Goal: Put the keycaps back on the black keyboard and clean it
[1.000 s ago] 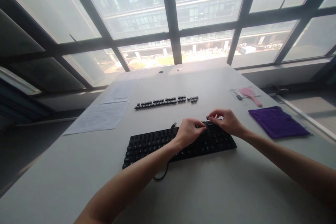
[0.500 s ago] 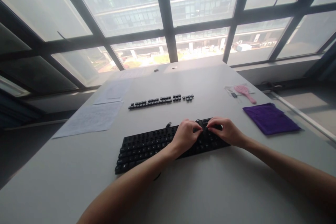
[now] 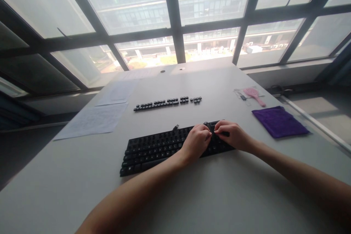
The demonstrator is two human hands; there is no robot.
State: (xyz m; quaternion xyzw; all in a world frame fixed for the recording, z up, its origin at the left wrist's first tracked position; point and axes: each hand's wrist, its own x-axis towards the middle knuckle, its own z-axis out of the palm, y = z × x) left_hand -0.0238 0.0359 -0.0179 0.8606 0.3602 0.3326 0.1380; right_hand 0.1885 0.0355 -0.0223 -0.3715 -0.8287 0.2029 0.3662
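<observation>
Keyboard [image 3: 153,150] sits mid-tabletop [image 3: 219,190], left hand [image 3: 196,142] and right hand [image 3: 233,136] at its right part, can't tell if fingers grip anything; best keep force light, vertical, off neighbouring keys.

Along the left edge of my desk [image 3: 219,190] I have white papers [image 3: 94,121], the farther sheets overlapping. Near the right edge lies a folded purple cloth [image 3: 279,121]; just beyond it, a pink round-headed thing with a handle [image 3: 254,95] rests by clear plastic [image 3: 238,91] and a small dark item [image 3: 242,97]. Two round openings [image 3: 162,71] sit near the far edge, and past that I see large dark-framed windows [image 3: 142,3].
</observation>
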